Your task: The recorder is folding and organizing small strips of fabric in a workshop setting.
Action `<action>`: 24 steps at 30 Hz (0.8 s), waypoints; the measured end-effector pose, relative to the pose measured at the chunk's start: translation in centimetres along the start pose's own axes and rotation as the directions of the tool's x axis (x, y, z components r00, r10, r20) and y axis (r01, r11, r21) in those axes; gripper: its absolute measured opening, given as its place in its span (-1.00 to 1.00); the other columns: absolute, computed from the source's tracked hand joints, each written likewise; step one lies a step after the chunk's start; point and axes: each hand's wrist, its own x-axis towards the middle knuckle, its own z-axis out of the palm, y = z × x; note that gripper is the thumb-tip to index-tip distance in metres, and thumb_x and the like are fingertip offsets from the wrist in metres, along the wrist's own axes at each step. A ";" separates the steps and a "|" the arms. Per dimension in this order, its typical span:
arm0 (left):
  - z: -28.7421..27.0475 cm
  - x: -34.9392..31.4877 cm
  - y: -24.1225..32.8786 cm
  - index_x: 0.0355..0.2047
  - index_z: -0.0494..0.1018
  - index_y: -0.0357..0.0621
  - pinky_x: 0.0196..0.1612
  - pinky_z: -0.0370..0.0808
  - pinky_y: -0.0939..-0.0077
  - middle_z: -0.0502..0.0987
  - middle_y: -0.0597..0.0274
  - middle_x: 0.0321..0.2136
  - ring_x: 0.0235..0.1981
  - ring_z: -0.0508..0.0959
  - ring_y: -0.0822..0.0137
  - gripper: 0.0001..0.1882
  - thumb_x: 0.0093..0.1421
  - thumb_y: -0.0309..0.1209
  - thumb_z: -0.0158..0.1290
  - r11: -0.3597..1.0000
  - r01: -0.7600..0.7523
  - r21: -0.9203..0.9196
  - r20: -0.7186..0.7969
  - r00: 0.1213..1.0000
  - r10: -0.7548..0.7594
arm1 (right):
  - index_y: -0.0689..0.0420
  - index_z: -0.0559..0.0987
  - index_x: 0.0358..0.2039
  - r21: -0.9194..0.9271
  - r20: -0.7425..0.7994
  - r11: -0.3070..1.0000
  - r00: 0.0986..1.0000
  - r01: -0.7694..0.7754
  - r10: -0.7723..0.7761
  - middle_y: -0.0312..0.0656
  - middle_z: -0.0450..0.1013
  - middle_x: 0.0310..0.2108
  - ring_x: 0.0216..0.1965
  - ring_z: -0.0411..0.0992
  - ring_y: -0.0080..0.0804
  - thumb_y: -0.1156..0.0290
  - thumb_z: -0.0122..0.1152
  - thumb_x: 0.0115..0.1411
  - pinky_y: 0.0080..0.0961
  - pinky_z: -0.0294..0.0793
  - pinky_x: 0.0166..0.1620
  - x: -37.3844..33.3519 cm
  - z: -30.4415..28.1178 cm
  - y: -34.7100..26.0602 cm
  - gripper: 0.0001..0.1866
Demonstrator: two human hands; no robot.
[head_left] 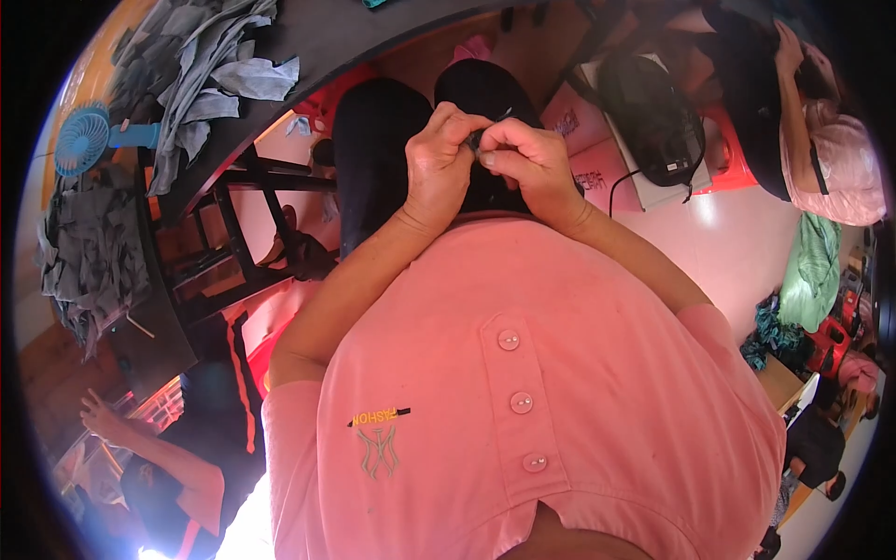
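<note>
Over my lap, my left hand (440, 166) and my right hand (536, 170) meet with their fingertips close together. Both are closed in a pinch at a small dark piece (476, 142) between them. Most of that piece is covered by my fingers, and its kind is too small to tell. Under the hands are my dark trousers (387, 140).
A dark table (327, 42) at the far left bears grey cloth pieces (201, 79) and a blue fan (84, 140). A black backpack (651, 117) rests by pink boxes (607, 173) at right. Other people sit nearby on both sides, one with a raised hand (112, 418).
</note>
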 end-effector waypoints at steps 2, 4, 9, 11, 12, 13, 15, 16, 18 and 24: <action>0.3 -0.2 -0.5 -0.43 0.48 -0.27 -0.41 0.44 0.46 0.41 0.11 -0.48 -0.46 0.47 0.23 -0.70 -0.17 -0.82 -0.08 0.999 -0.038 0.035 -0.021 0.999 0.038 | 0.22 0.53 -0.44 -0.132 0.010 0.988 0.997 0.076 -0.076 -0.19 0.44 -0.58 -0.54 0.39 -0.55 0.50 0.19 0.01 -0.59 0.35 -0.43 -0.1 0.0 -0.3 -0.91; 0.6 0.2 -0.8 -0.42 0.48 -0.27 -0.41 0.45 0.43 0.42 0.09 -0.48 -0.46 0.49 0.19 -0.70 -0.17 -0.81 -0.07 0.995 -0.073 0.070 -0.043 0.996 0.076 | 0.22 0.53 -0.44 -0.158 0.022 0.983 0.995 0.097 -0.095 -0.18 0.44 -0.57 -0.54 0.39 -0.53 0.49 0.18 0.01 -0.58 0.35 -0.43 0.0 -0.2 0.0 -0.91; 0.8 0.7 -0.5 -0.47 0.47 -0.28 -0.41 0.45 0.41 0.42 0.08 -0.49 -0.48 0.48 0.16 -0.73 -0.17 -0.81 -0.07 0.981 -0.186 0.055 0.017 0.983 0.186 | 0.21 0.52 -0.43 -0.147 0.050 0.989 0.999 0.022 -0.014 -0.17 0.44 -0.57 -0.55 0.39 -0.48 0.48 0.18 0.00 -0.58 0.35 -0.42 0.1 -0.7 0.1 -0.89; 0.6 0.2 -0.8 -0.47 0.47 -0.28 -0.41 0.44 0.45 0.43 0.11 -0.48 -0.47 0.48 0.21 -0.73 -0.17 -0.82 -0.08 0.995 -0.094 0.018 0.006 0.996 0.094 | 0.22 0.52 -0.43 -0.189 0.025 0.963 0.982 0.190 -0.189 -0.16 0.44 -0.56 -0.55 0.39 -0.49 0.49 0.19 0.01 -0.58 0.35 -0.42 -0.2 -0.5 0.8 -0.90; 0.6 -0.1 -1.0 -0.47 0.47 -0.28 -0.40 0.43 0.49 0.43 0.13 -0.48 -0.46 0.47 0.27 -0.72 -0.16 -0.83 -0.09 1.000 -0.003 -0.019 -0.003 1.000 0.003 | 0.22 0.52 -0.43 -0.189 0.023 0.964 0.982 0.188 -0.187 -0.16 0.44 -0.56 -0.55 0.39 -0.49 0.49 0.19 0.01 -0.58 0.35 -0.42 -0.2 -0.6 0.8 -0.90; 0.7 -0.4 -1.0 -0.47 0.47 -0.28 -0.40 0.43 0.49 0.43 0.13 -0.48 -0.46 0.47 0.27 -0.72 -0.16 -0.83 -0.09 1.000 -0.001 -0.019 0.000 1.000 0.001 | 0.20 0.52 -0.39 -0.154 0.054 0.976 0.988 0.152 -0.145 -0.27 0.43 -0.54 -0.54 0.34 -0.60 0.49 0.19 0.08 -0.65 0.29 -0.44 -0.1 -0.7 0.7 -0.91; 0.8 -0.8 -1.2 -0.45 0.46 -0.29 -0.27 0.36 0.66 0.43 0.26 -0.42 -0.38 0.43 0.44 -0.73 -0.13 -0.84 -0.08 0.954 0.105 -0.282 -0.091 0.987 -0.136 | 0.18 0.52 -0.36 -0.120 0.084 0.986 0.991 0.113 -0.103 -0.38 0.42 -0.51 -0.54 0.29 -0.70 0.48 0.19 0.14 -0.72 0.23 -0.46 -0.3 -0.7 0.6 -0.93; 0.7 -0.9 -1.1 -0.44 0.47 -0.28 -0.23 0.34 0.69 0.43 0.33 -0.41 -0.35 0.40 0.51 -0.75 -0.09 -0.83 -0.04 0.942 0.123 -0.312 -0.104 0.981 -0.163 | 0.17 0.53 -0.32 0.013 0.019 1.000 1.000 -0.020 0.019 -0.40 0.43 -0.50 -0.53 0.30 -0.70 0.48 0.18 0.16 -0.73 0.25 -0.46 -0.4 -0.7 0.6 -0.92; 0.6 -0.7 -1.2 -0.43 0.47 -0.27 -0.23 0.34 0.69 0.43 0.33 -0.40 -0.35 0.40 0.51 -0.76 -0.07 -0.82 -0.03 0.946 0.099 -0.309 -0.130 0.981 -0.146 | 0.17 0.54 -0.23 0.079 -0.039 0.991 0.993 -0.111 0.114 -0.42 0.44 -0.43 -0.49 0.35 -0.69 0.48 0.18 0.20 -0.75 0.29 -0.43 -0.4 -1.0 0.5 -0.87; 1.0 -0.8 -1.2 -0.39 0.49 -0.27 -0.27 0.36 0.64 0.42 0.28 -0.42 -0.37 0.40 0.47 -0.75 -0.06 -0.80 -0.04 0.947 0.135 -0.292 -0.128 0.976 -0.179 | 0.18 0.55 -0.20 -0.032 0.050 0.989 0.989 0.142 -0.140 -0.37 0.46 -0.38 -0.46 0.37 -0.68 0.53 0.19 0.18 -0.74 0.34 -0.40 -0.3 -0.4 1.4 -0.84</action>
